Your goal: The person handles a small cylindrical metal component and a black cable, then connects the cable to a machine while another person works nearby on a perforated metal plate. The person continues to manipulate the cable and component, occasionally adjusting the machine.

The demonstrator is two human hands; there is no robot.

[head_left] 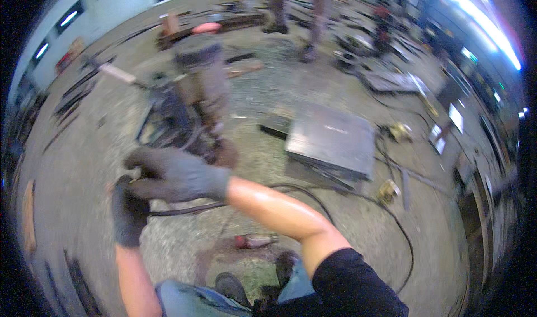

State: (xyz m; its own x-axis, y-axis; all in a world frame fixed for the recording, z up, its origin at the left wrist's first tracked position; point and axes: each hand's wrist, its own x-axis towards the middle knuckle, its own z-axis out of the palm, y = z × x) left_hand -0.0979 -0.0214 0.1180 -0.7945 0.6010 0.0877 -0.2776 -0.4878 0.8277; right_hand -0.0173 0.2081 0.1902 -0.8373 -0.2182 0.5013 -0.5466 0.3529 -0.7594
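Both hands wear dark grey gloves and meet at the left, in front of a dark machine. My left hand [130,213] is closed, and a black cable [193,209] runs out of it to the right. Across its top reaches my right hand [179,174], fingers curled and touching the left glove. Whatever lies between the right fingers is hidden by the gloves and blur. Just beyond the hands stands the machine [176,113], with dark, dirty parts, next to a grey cylindrical post [207,76] that carries a red object [207,28] on top.
A grey metal box [330,138] sits to the right, with the cable looping around its near side. Near my feet lies a small red-ended bottle-like object [256,240]. Brass-coloured fittings [389,192] rest at the right. Another person's legs [296,9] stand at the back among scattered metal parts.
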